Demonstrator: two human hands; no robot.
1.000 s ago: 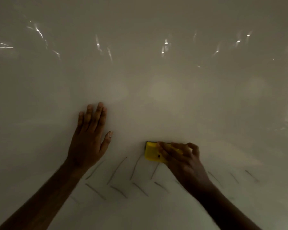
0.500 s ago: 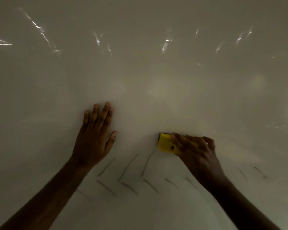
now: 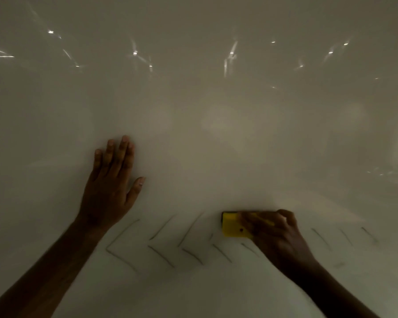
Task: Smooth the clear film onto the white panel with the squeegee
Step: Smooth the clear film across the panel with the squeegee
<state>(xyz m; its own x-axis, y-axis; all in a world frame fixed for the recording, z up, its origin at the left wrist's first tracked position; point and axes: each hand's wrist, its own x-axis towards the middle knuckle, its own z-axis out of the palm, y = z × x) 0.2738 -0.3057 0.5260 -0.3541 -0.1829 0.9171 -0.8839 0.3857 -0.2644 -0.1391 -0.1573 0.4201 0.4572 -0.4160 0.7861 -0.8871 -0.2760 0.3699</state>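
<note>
Film (image 3: pixel 216 157) may crease beside our flat, spread left hand (image 3: pixel 108 187) if our right hand (image 3: pixel 276 235), gripping the squeegee (image 3: pixel 232 226), tilts.

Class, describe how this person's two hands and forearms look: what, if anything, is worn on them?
Both forearms are bare as far as the frame shows. The left hand has no glove, ring or watch visible. The right hand is dim and blurred; no glove shows there.
</note>
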